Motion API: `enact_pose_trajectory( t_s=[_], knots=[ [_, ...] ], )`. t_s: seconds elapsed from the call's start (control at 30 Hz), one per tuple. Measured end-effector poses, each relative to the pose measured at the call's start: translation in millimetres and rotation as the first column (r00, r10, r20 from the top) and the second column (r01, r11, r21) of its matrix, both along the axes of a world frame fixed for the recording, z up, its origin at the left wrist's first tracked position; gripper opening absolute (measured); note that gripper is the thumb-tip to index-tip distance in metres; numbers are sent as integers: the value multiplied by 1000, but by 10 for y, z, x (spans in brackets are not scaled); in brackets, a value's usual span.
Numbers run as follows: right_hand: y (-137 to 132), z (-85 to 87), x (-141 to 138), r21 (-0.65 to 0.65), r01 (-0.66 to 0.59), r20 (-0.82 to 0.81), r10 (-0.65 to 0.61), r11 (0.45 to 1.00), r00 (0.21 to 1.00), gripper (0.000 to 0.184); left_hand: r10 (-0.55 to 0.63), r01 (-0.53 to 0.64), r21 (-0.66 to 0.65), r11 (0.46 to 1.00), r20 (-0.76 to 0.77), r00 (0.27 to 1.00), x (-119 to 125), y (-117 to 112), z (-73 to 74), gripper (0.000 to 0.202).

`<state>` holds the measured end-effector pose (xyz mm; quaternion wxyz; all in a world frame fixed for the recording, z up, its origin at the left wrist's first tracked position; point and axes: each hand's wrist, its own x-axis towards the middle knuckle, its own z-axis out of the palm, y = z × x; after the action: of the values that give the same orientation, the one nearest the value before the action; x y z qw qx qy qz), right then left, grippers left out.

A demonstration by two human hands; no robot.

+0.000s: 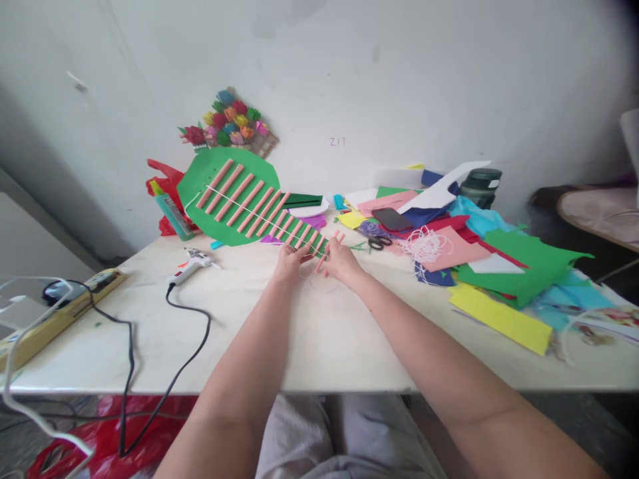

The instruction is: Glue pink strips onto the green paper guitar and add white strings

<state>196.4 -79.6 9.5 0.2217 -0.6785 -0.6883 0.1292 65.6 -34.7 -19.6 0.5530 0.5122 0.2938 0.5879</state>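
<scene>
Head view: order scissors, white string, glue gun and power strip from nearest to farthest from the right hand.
From the right hand:
1. Scissors, just right of it.
2. White string, farther right.
3. Glue gun, left, beyond the left hand.
4. Power strip, far left.

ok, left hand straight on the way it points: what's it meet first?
The pink sticks on the green cutout; the left hand appears to touch them near the narrow end. Beyond, probably the purple sheet, though depth is unclear.

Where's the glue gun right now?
In the head view, the glue gun lies on the table, left of the left hand, on the near side of the green bottle.
</scene>
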Motion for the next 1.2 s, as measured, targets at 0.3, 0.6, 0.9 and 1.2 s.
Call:
enact_pose_trajectory(
  t_s=[0.3, 0.6, 0.9, 1.2],
  knots=[
    [15, 12, 79, 66, 168, 130, -175, 984, 976, 33, 27, -27, 20, 999, 3, 1000, -23, 21, -10, 24],
    [125, -87, 82, 52, 65, -87, -60, 997, 994, 18, 23, -21, -33, 999, 37, 999, -11, 40, -31, 27],
    [165, -120, 49, -263, -82, -478, -56, 961, 876, 24, -57, 59, -14, 998, 84, 995, -8, 15, -6, 27],
    [127, 51, 207, -302, -97, -353, -17, 948, 936, 10, 21, -14, -44, 999, 173, 985, -77, 51, 4, 25]
  ],
)
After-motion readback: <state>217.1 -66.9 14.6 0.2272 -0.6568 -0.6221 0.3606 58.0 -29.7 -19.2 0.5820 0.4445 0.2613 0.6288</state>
